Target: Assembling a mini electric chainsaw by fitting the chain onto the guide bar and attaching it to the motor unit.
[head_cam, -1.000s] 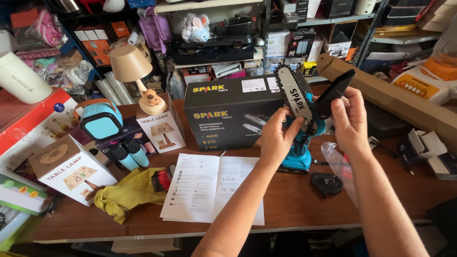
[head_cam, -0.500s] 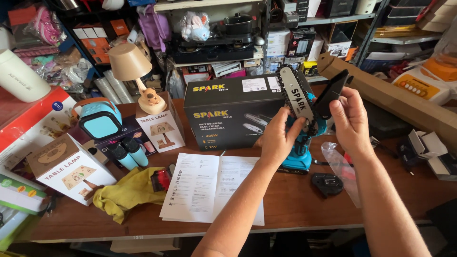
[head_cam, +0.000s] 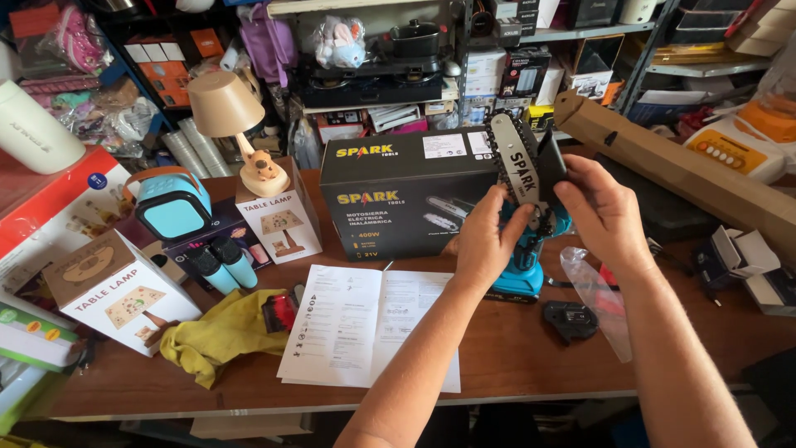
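In the head view, a small blue cordless chainsaw (head_cam: 524,249) is held upright over the far middle of the wooden table (head_cam: 514,348), its base resting on the tabletop and its grey guide bar (head_cam: 516,162) with chain pointing up and slightly away. The left hand (head_cam: 485,241) is closed around the blue body from the near side, the fingers wrapped at the base of the bar. The right hand (head_cam: 608,214) is clamped on a black cover piece (head_cam: 550,162) that is pressed against the right side of the bar, thumb toward the bar and fingers behind. Just behind the saw, a black product box (head_cam: 398,199) is seen standing on the table, touching or nearly touching the tool. An open white instruction leaflet (head_cam: 365,328) is laid flat in front of the left forearm. A clear plastic bag (head_cam: 599,294) and a black battery-like block (head_cam: 570,319) are found just right of the saw's base. Farther left, a yellow cloth (head_cam: 217,332), a small table lamp (head_cam: 240,124) standing on a lamp box (head_cam: 278,217) and a second lamp box (head_cam: 116,290) are seen, well apart from both hands. A long cardboard box (head_cam: 672,166) is laid across the right rear.
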